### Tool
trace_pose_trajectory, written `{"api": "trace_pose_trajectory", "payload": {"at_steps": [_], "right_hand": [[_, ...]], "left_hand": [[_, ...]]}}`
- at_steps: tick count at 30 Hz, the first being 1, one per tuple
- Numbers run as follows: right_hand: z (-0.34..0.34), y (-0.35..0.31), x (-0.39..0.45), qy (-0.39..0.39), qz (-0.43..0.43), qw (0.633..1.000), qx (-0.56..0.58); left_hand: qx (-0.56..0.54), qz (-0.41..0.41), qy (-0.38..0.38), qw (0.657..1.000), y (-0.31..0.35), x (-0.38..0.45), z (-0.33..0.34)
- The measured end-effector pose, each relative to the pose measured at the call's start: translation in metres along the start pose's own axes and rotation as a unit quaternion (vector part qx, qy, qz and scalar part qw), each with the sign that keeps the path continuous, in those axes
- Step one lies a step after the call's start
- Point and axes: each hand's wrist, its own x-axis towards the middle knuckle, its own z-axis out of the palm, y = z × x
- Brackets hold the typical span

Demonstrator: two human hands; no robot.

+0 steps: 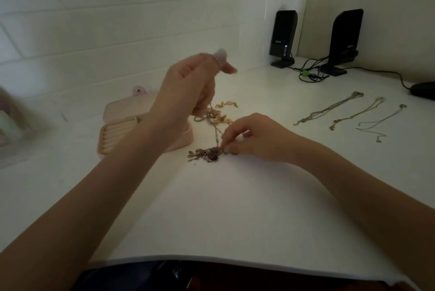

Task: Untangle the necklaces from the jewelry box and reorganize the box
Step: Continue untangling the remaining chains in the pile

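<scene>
A pink jewelry box (117,133) lies open on the white desk, its ring-roll section showing and its lid tipped back. My left hand (188,88) is raised above it, fingers curled round a chain that hangs down to a tangle of necklaces (216,116) beside the box. A second clump with a dark red pendant (207,155) lies nearer to me. My right hand (254,137) pinches the chain at the right edge of that clump. Three separated necklaces lie straight at the right: one (329,111), a gold one (357,113), and a thin silver one (381,123).
Two black speakers (283,36) (346,41) stand at the back right with their cables (310,74) bundled between them. A dark mouse (423,90) sits at the far right edge. A blurred object (9,121) is at the far left. The desk's front edge (211,257) curves near me.
</scene>
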Motion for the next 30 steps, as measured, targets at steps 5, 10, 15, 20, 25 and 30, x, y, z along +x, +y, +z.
{"api": "trace_pose_trajectory", "payload": {"at_steps": [5,10,15,20,25,30], "right_hand": [[-0.019,0.002,-0.003,0.025,0.052,0.989,0.136],[-0.028,0.004,-0.003,0.041,0.070,0.980,0.180],[-0.028,0.003,-0.002,0.064,0.060,0.991,0.101],[-0.025,-0.004,-0.005,0.005,0.082,0.994,0.074],[-0.013,-0.005,0.000,0.019,0.070,0.984,0.162],[0.000,-0.006,0.001,-0.008,0.015,0.983,0.185]], "left_hand": [[0.047,0.017,0.085,0.995,-0.004,0.013,-0.018],[0.049,-0.043,0.138,0.988,-0.017,0.010,-0.032],[0.012,-0.075,0.108,0.991,-0.012,0.011,-0.030],[-0.038,-0.081,0.083,0.992,-0.004,0.010,-0.023],[0.008,-0.059,0.031,0.998,0.002,0.012,-0.008],[-0.001,-0.064,-0.080,0.995,0.015,0.010,0.012]]}}
